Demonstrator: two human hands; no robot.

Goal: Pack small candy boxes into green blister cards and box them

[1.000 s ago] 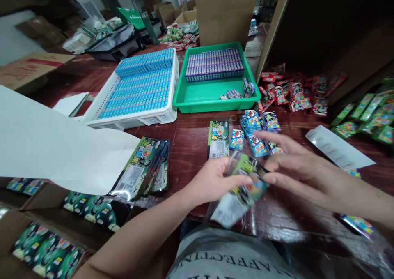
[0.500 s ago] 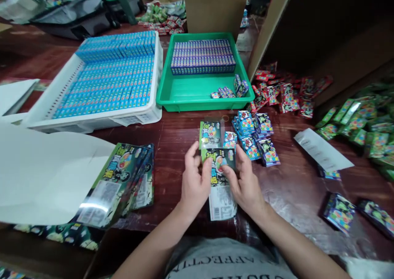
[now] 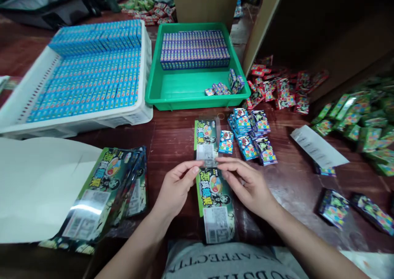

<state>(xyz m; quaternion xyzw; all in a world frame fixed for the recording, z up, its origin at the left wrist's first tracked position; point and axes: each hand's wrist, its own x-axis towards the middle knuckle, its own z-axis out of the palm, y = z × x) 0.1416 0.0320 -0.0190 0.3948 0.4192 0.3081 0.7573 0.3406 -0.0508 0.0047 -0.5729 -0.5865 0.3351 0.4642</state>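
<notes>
My left hand (image 3: 175, 186) and my right hand (image 3: 246, 184) pinch the clear top edge of a green and black printed plastic bag (image 3: 215, 203) that lies flat on the table edge in front of me. The fingertips of both hands meet at the bag's mouth. Just beyond it lies a second bag of the same kind (image 3: 205, 139). A cluster of small blue candy boxes (image 3: 250, 133) sits right of that bag, a little beyond my right hand.
A stack of the same bags (image 3: 104, 188) rests at left on white card (image 3: 33, 188). Behind stand a white tray (image 3: 92, 123) of blue boxes and a green tray (image 3: 197, 98) of purple boxes. Red packets (image 3: 277, 90) and green packets (image 3: 363, 123) lie at right.
The bag was held up between both hands; now it lies flat and lower, with both hands pinching its top edge. The view has tilted downward.
</notes>
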